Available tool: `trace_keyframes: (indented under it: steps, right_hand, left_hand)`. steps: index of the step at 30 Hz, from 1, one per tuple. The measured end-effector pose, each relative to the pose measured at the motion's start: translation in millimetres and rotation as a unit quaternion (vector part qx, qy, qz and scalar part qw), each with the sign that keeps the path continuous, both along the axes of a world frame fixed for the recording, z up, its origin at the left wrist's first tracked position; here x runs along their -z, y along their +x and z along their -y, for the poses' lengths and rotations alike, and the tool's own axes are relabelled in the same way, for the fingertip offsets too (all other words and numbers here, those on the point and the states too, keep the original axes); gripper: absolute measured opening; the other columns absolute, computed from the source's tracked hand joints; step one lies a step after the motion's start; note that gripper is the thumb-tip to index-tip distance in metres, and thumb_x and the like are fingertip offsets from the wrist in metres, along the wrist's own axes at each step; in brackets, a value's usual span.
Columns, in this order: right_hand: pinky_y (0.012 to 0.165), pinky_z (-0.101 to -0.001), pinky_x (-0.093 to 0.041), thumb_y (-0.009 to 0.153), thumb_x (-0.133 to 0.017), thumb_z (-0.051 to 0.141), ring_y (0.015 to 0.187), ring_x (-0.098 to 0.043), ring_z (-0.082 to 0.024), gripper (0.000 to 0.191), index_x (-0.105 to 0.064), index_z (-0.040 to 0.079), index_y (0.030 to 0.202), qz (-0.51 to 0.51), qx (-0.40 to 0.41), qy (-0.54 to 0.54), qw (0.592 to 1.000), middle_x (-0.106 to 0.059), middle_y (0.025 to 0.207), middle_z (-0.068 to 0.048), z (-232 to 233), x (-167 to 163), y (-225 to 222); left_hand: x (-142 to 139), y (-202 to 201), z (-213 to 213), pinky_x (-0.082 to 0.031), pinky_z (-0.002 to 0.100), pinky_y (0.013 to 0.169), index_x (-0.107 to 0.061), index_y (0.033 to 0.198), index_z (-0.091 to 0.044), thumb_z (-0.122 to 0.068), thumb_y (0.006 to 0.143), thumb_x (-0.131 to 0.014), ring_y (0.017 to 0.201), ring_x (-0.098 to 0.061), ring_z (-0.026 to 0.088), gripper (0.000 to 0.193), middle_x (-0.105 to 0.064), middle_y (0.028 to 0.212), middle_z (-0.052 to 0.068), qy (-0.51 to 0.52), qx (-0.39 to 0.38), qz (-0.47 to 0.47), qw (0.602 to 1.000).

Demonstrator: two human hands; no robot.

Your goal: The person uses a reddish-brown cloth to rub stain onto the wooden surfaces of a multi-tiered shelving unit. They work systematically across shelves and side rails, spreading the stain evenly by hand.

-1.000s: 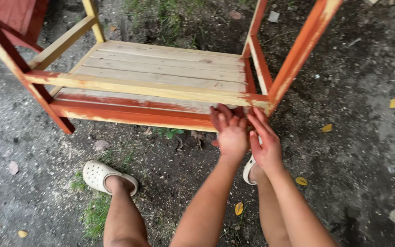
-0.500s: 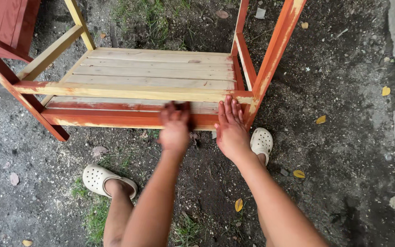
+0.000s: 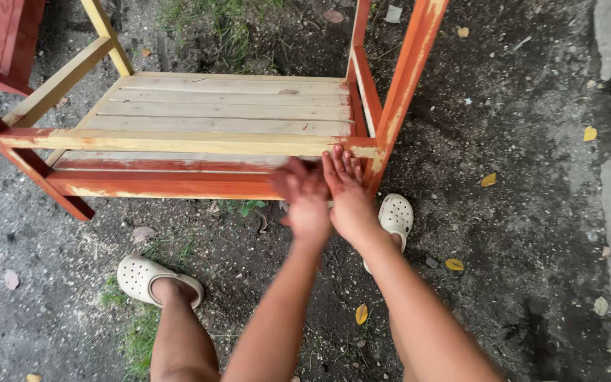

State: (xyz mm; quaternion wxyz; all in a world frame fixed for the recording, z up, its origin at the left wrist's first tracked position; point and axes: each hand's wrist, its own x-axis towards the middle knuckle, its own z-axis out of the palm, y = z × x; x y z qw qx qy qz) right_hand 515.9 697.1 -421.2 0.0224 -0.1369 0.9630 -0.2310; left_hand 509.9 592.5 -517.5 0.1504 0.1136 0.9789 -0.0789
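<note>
A wooden frame (image 3: 199, 134) stood on bare dirt ground (image 3: 518, 212), its pale slatted shelf filling the upper middle of the view and its orange-painted lower rail (image 3: 171, 185) running across at about 9 o'clock from the hands. The orange corner post (image 3: 401, 99) rose toward 12 o'clock. The right hand (image 3: 348, 194) lay flat with its fingers spread and straight, pressed against the end of the frame's front rail just beside the corner post, gripping nothing. The left hand (image 3: 305, 198) was blurred, touching or nearly touching the right hand's side and lying over the orange rail; it looked loosely open, but whether it held anything could not be told. At 4 o'clock from the hands a cream clog (image 3: 394, 216) showed on the right foot, just beside the post's base. A second cream clog (image 3: 146, 277) sat at 8 o'clock on the left foot, near a tuft of grass (image 3: 136, 339). Yellow leaves (image 3: 454, 264) lay scattered over the dirt at 3 to 5 o'clock.
</note>
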Motion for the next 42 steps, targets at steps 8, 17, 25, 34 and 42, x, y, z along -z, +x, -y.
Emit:
trace_keyframes:
  steps: [8,17,25,34,42]
  right_hand:
    - [0.124,-0.0506,-0.013,0.089,-0.061,0.007,0.159,-0.013,-0.029,0.086,-0.018,0.01,0.164,-0.025,0.051,0.023,0.998,-0.011,0.172,-0.011,9,21,0]
    - [0.127,-0.0494,-0.012,0.073,-0.058,-0.005,0.158,-0.01,-0.03,0.099,-0.018,0.008,0.163,0.015,0.091,0.035,0.995,-0.011,0.171,-0.012,23,1,10]
    - [0.113,-0.0483,-0.044,0.096,-0.054,0.001,0.136,-0.054,-0.037,0.041,-0.056,0.001,0.137,-0.143,0.009,-0.168,0.975,-0.058,0.144,-0.019,88,23,22]
    - [0.107,-0.0494,-0.048,0.096,-0.059,0.004,0.117,-0.066,-0.034,0.029,-0.067,0.007,0.124,-0.138,-0.11,-0.111,0.978,-0.07,0.129,-0.016,167,46,-56]
    - [0.092,-0.0402,-0.056,0.105,-0.056,0.007,0.107,-0.072,-0.037,0.025,-0.068,0.009,0.127,-0.064,0.02,-0.219,0.973,-0.073,0.115,-0.02,176,42,-54]
  left_hand:
    - [5,25,-57,-0.011,0.055,0.127,-0.026,0.161,-0.014,-0.02,0.096,-0.047,0.156,-0.017,0.032,0.069,-0.024,0.169,0.009,0.115,0.016,-0.097,0.989]
    - [-12,1,162,-0.02,0.055,0.12,-0.025,0.162,-0.02,-0.005,0.084,-0.054,0.155,-0.01,0.038,0.084,-0.019,0.168,0.011,0.065,-0.046,-0.047,0.996]
    - [-50,-2,393,-0.057,0.037,0.105,-0.075,0.119,-0.011,0.0,0.086,-0.061,0.118,-0.071,0.03,0.037,-0.075,0.118,0.014,0.557,-0.267,-0.4,0.677]
    - [27,-42,311,-0.044,0.053,0.102,-0.068,0.107,-0.006,-0.036,0.099,-0.066,0.116,-0.061,0.031,0.031,-0.065,0.119,0.013,0.403,-0.473,-0.511,0.593]
    - [15,13,77,-0.029,0.059,0.111,-0.058,0.127,-0.002,-0.024,0.088,-0.072,0.14,-0.035,0.048,0.047,-0.041,0.148,0.029,0.494,-0.471,-0.404,0.609]
